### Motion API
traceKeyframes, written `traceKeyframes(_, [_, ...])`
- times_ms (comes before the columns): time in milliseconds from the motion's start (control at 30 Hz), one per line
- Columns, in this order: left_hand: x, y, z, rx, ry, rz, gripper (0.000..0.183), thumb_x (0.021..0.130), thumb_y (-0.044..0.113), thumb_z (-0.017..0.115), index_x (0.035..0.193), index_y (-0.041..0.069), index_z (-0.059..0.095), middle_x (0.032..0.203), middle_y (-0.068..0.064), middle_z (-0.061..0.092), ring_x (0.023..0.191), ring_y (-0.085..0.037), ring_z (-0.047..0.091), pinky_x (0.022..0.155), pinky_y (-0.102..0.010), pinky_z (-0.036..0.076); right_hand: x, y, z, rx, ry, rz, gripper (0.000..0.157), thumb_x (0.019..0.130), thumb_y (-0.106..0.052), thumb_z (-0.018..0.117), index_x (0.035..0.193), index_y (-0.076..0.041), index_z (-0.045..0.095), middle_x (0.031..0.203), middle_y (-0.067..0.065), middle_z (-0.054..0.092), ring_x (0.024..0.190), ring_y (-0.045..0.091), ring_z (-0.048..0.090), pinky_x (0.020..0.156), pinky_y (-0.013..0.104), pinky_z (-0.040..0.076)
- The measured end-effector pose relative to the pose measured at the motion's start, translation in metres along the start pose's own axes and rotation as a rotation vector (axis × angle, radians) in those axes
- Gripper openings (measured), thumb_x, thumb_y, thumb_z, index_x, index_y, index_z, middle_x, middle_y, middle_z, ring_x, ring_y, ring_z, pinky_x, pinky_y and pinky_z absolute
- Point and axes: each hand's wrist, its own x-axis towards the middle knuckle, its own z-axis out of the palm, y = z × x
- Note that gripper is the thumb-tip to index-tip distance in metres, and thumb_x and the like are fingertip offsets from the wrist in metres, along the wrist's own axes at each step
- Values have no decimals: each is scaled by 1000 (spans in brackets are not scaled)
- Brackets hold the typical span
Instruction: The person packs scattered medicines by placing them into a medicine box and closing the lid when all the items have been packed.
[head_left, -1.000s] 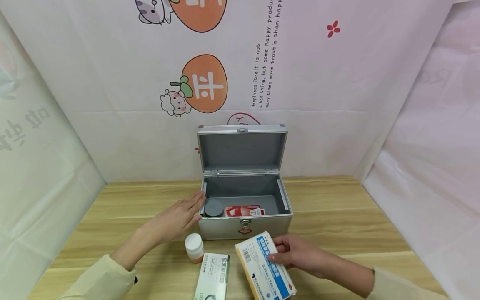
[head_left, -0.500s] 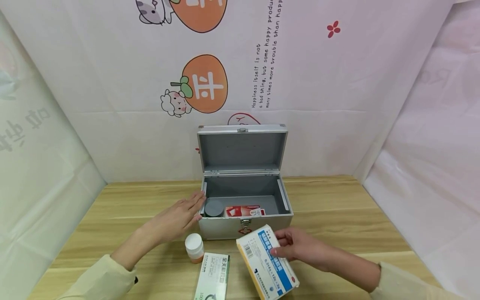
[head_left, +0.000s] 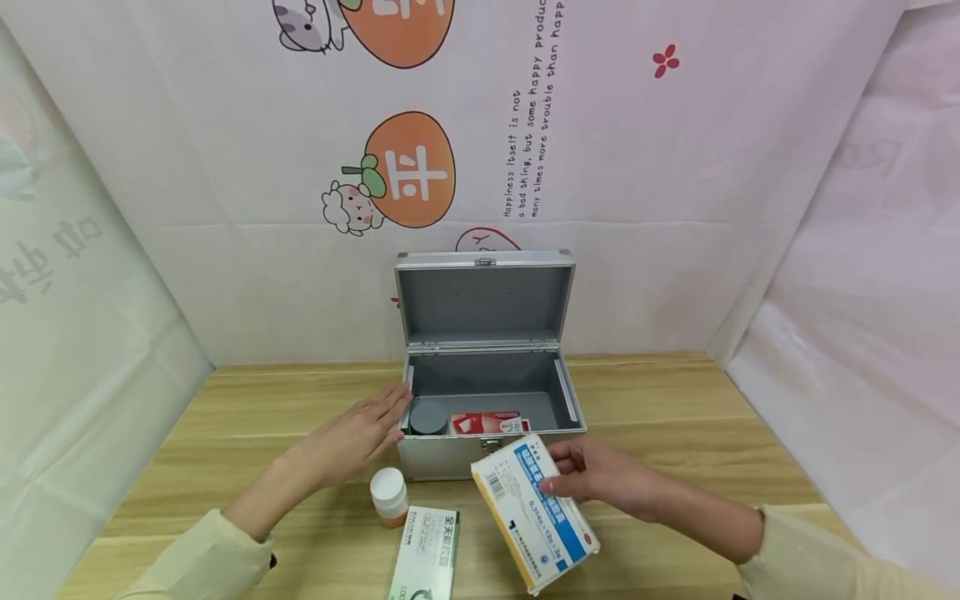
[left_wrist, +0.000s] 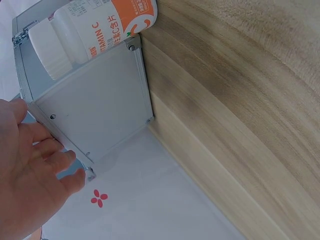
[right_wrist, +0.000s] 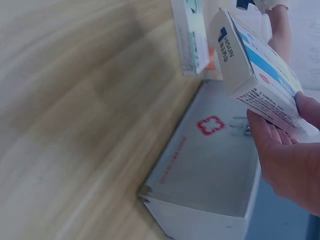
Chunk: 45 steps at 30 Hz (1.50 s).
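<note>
In the head view my right hand (head_left: pixel 600 479) holds a white and blue medicine box (head_left: pixel 536 517) by its edge, thumb on the printed face and fingers behind. The box is tilted above the table, its top corner overlapping the front of the case. My left hand (head_left: pixel 352 433) rests on the left rim of the silver first-aid case (head_left: pixel 442 457), whose lid stands raised. Inside the case are a round grey-lidded container (head_left: pixel 428 417) and a red and white box (head_left: pixel 486 422). The right wrist view shows the held medicine box (right_wrist: pixel 260 75) above the case front.
A white-capped vitamin C bottle (head_left: pixel 388 496) stands on the wooden table (head_left: pixel 660 417), left of the case's front. Beside it a green and white box (head_left: pixel 425 554) lies nearer the front edge. Printed white cloth (head_left: pixel 637 208) hangs behind and at both sides.
The right hand has raised the medicine box and moved it slightly forward, toward the case. My left hand and the other things have stayed in place.
</note>
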Motion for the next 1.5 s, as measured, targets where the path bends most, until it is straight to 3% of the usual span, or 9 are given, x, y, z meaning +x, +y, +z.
traceKeyframes(400, [0, 0, 1, 7, 0, 1, 58, 108, 34, 42, 153, -2, 35, 163, -19, 28, 150, -36, 30, 118, -54, 35, 1, -23, -16, -81, 8, -18, 44, 96, -14, 66, 132, 10, 56, 109, 17, 74, 93, 22, 73, 82, 34, 62])
traceKeyframes(900, [0, 0, 0, -7, -10, -12, 59, 108, 35, 40, 154, -1, 33, 164, -18, 26, 151, -35, 29, 118, -55, 33, 4, -37, -25, -155, 45, -12, 48, 95, -14, 67, 133, 11, 53, 107, 15, 74, 93, 23, 74, 83, 37, 62])
traceKeyframes(1500, [0, 1, -2, -15, -14, -10, 58, 108, 34, 41, 153, -2, 34, 163, -19, 26, 150, -35, 30, 118, -56, 34, 15, -54, -36, -227, 22, -42, 45, 97, -15, 65, 134, 8, 55, 107, 14, 74, 91, 22, 73, 79, 31, 62])
